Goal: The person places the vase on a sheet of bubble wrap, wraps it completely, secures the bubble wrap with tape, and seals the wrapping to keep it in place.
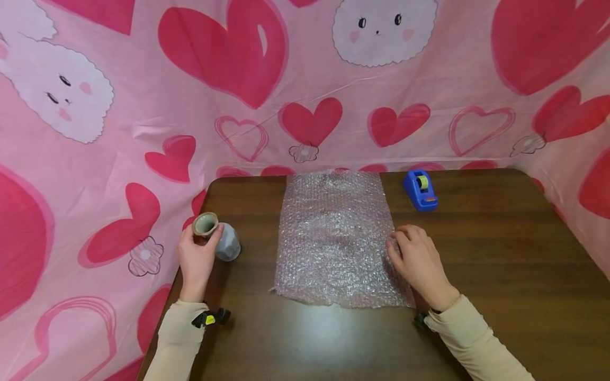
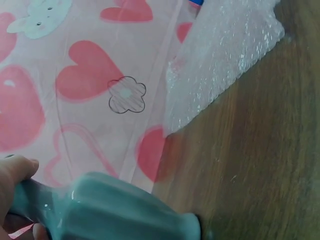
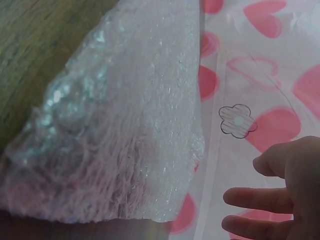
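Note:
At the left of the table, my left hand [image 1: 197,259] grips a grey-green ceramic vase [image 1: 229,246] by its neck, just under the brown-rimmed mouth. The vase's faceted body [image 2: 120,210] shows large in the left wrist view, with fingers and thumb around the narrow neck. A sheet of bubble wrap [image 1: 333,238] lies flat in the middle of the table. By its right edge is my right hand [image 1: 419,264], holding nothing. Its fingers [image 3: 260,200] are loosely extended in the right wrist view; whether they touch the sheet I cannot tell.
A blue tape dispenser [image 1: 420,191] with a roll of tape stands at the back right of the brown wooden table [image 1: 500,254]. A pink cloth [image 1: 324,79] with hearts and white faces hangs behind and along the sides.

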Available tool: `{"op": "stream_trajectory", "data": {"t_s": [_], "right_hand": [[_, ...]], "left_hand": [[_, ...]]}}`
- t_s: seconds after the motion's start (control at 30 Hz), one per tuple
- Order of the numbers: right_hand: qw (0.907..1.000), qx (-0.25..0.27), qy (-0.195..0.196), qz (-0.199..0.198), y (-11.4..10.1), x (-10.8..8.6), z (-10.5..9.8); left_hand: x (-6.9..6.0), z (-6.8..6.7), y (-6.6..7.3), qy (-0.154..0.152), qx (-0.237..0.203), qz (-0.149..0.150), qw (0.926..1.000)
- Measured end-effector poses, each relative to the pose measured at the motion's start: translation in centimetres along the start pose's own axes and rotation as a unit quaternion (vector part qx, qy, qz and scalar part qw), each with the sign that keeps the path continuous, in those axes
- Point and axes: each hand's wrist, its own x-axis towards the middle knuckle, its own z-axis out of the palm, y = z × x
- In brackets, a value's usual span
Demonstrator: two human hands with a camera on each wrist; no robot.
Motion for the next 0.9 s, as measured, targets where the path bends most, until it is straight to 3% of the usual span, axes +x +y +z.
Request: {"op": "stream_trajectory", "data": {"t_s": [0.17,0.33,0.57,0.9], "right_hand": [[1.0000,-0.001,0.000,-0.004,-0.1,-0.1,0.0],[1.0000,-0.002,-0.001,-0.004,-0.1,-0.1,-0.1],[0.9997,-0.004,-0.022,-0.001,-0.3,0.0,-0.3],[0.9989,-0.011,-0.045,-0.002,-1.0,0.4,-0.1]], "left_hand": [[-0.2,0.0,0.0,0.006,-0.004,-0.009,0.9999],[-0.4,-0.1,0.5,0.006,0.013,0.003,0.9999],[-1.1,0.1,2.2,-0.021,0.010,0.016,0.9996],[-2.0,1.6,4.8,-0.067,0.012,0.088,0.9938]]}}
